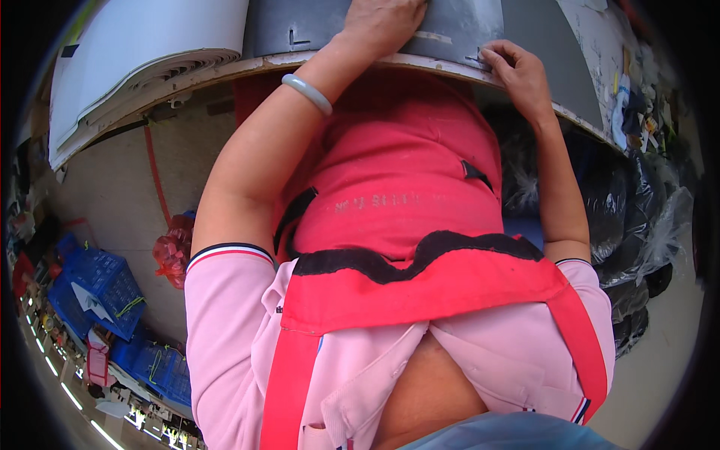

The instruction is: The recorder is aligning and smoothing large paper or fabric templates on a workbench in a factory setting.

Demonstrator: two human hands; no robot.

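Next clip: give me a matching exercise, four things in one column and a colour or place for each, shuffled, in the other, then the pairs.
Things:
1. left hand
2. right hand
3. bangle
4. crates

Places or colours:
A. blue, on the floor at the left
B. pale green, around the left wrist
C. fingertips at the table's near edge, on the grey sheet
D. laid flat on the grey sheet, further in

Pairs: 1-D, 2-C, 3-B, 4-A

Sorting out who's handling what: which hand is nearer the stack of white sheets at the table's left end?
Left. The left hand rests on the grey sheet beside the white stack; the right hand grips the table edge farther away.
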